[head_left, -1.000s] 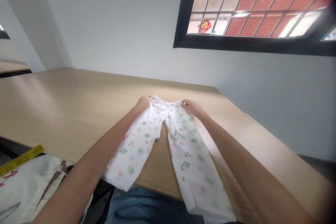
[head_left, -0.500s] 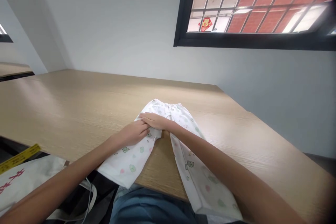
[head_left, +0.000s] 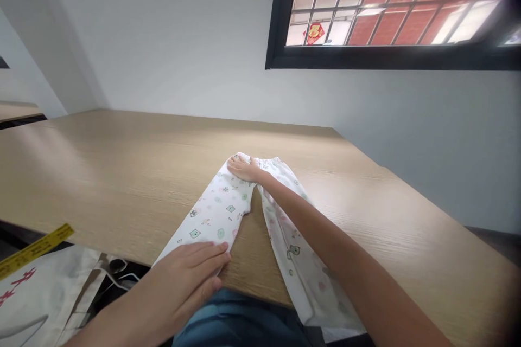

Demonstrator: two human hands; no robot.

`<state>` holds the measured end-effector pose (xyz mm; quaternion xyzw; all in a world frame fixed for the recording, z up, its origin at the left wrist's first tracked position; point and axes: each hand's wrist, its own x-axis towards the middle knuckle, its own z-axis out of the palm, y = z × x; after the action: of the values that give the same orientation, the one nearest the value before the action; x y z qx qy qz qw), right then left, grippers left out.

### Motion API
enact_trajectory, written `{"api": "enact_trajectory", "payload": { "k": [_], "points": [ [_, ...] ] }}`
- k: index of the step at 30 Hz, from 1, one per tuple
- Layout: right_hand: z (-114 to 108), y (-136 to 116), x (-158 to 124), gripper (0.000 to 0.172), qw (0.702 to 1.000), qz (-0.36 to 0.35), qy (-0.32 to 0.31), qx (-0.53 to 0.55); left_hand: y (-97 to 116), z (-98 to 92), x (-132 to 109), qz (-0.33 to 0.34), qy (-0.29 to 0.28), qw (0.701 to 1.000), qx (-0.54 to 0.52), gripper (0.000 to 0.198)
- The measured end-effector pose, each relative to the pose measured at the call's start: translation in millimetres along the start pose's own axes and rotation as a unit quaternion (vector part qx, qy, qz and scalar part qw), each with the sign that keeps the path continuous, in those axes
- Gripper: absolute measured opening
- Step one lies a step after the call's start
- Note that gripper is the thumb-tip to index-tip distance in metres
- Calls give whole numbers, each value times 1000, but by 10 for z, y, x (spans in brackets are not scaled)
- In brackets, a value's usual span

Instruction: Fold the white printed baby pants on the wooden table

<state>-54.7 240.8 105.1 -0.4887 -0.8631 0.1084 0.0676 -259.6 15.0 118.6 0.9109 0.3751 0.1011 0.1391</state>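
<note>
A small pair of white trousers (head_left: 223,200) printed with pale green and pink animal figures lies spread on the wooden table, its waistband at the far end and its legs toward me. My right hand (head_left: 244,169) rests flat on the top of the left trouser leg, close to the waistband, fingers spread. Lower down, my left hand (head_left: 191,271) lies with outstretched fingers over the same leg near its hem, which it hides. The right trouser leg runs under my right forearm and hangs past the table's near edge.
The wooden table (head_left: 101,173) reaches back to a grey wall with a barred window (head_left: 391,5). At the lower left are a white cloth bag (head_left: 44,287) with red lettering, a yellow strip (head_left: 36,249) and a thin cable.
My left hand has slid down the left trouser leg toward the hem, away from my right hand. My right hand has shifted up toward the waistband. The view has moved slightly.
</note>
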Motion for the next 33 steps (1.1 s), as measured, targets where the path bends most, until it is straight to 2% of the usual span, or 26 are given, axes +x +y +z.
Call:
{"api": "enact_trajectory", "payload": {
  "k": [3, 6, 8, 10, 12, 13, 15, 19, 21, 23, 25, 27, 29, 31, 33],
  "points": [
    [-258, 116, -283, 48, 999, -25, -9, 39, 36, -175, 373, -31, -1, 998, -51, 37],
    [-504, 258, -687, 48, 995, -25, -35, 90, 110, -236, 966, 20, 0, 997, -73, 42],
    [-598, 320, -945, 45, 989, -15, -79, 127, 180, -168, 1416, 65, -32, 996, -52, 44],
    [-609, 350, -1137, 44, 985, 0, -111, 135, 260, -33, 1808, 73, -64, 995, -37, 46],
    [-542, 366, -1238, 46, 987, 13, -118, 105, 351, 121, 2046, 76, -80, 994, -23, 50],
    [-486, 375, -1252, 49, 989, 14, -117, 85, 402, 190, 2086, 85, -81, 993, -18, 50],
    [-353, 404, -1219, 54, 993, 3, -106, 44, 523, 298, 2006, 119, -78, 990, -8, 50],
    [-91, 495, -1007, 56, 999, -16, -31, -37, 823, 498, 1435, 202, -58, 978, -2, 53],
    [-5, 534, -899, 55, 999, -4, 8, -49, 961, 688, 1156, 231, 10, 973, 13, 52],
    [40, 558, -824, 54, 999, 4, 30, -44, 1062, 945, 994, 243, 119, 962, 38, 59],
    [52, 566, -790, 53, 998, 7, 46, -39, 1133, 1201, 957, 241, 221, 942, 69, 61],
    [49, 563, -785, 52, 998, 11, 59, -34, 1207, 1381, 1002, 225, 317, 916, 102, 47],
    [40, 552, -796, 50, 997, 19, 75, -31, 1305, 1456, 1071, 188, 401, 888, 128, 33],
    [29, 534, -814, 46, 994, 36, 100, -29, 1417, 1453, 1126, 154, 445, 870, 148, 26],
    [16, 513, -837, 41, 988, 70, 133, -29, 1512, 1414, 1159, 129, 442, 872, 165, 21]
  ]
}}
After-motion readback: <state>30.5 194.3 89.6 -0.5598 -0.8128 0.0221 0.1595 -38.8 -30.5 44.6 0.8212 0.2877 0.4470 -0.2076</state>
